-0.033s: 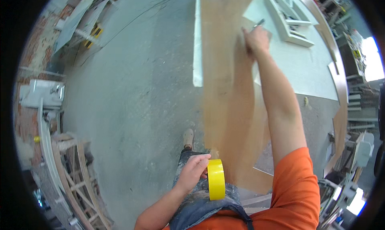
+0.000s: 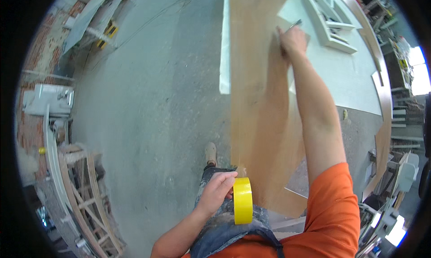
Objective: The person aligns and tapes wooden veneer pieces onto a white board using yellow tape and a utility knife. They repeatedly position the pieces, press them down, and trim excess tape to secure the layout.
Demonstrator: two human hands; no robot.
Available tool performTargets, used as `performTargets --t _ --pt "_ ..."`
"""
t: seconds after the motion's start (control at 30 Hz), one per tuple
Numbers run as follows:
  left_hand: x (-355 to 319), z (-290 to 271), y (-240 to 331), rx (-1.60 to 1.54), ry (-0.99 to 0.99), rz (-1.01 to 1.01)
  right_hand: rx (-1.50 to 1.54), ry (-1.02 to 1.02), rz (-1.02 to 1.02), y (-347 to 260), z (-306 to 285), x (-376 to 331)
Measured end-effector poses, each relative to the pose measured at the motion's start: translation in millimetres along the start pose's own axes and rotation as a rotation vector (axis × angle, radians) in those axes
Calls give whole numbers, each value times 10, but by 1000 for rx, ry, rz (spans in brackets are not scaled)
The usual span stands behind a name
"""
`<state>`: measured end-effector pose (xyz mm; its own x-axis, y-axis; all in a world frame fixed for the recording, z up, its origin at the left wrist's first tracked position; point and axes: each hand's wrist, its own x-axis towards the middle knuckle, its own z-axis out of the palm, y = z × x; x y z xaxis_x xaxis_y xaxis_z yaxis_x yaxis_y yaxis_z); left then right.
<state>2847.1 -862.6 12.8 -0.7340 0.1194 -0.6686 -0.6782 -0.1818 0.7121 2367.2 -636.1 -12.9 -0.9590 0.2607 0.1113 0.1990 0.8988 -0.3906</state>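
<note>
My left hand (image 2: 217, 189) is closed at the rim of a wide roll of yellow tape (image 2: 243, 201), held in front of my lap. Ahead and to the right, with the arm stretched out, my right hand (image 2: 294, 41) is closed around a slim tool (image 2: 296, 23) whose grey end sticks out past the fingers; its exact kind is hidden. That hand is at the right side of a long, smooth, brown sheet (image 2: 249, 78), which runs from near my legs to the far edge of the view. My right arm casts a shadow on the sheet.
A white panel (image 2: 350, 82) lies beneath and right of the brown sheet, with a white frame (image 2: 334, 40) on it. Wooden frames (image 2: 87, 190) lean at the left near a white sink (image 2: 54, 98). A cable (image 2: 157, 13) crosses the grey floor. Shelving and clutter line the right.
The view has shifted slightly, so the scene sits a little further right. Both hands keep their holds with hardly any movement.
</note>
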Motion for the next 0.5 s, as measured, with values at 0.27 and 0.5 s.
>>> performTargets --t 0.27,0.5 --pt "-72 27 -17 179 56 118 14 -214 -31 259 -48 335" --pt "-65 127 66 151 80 118 645 -577 -11 713 -821 -1174"
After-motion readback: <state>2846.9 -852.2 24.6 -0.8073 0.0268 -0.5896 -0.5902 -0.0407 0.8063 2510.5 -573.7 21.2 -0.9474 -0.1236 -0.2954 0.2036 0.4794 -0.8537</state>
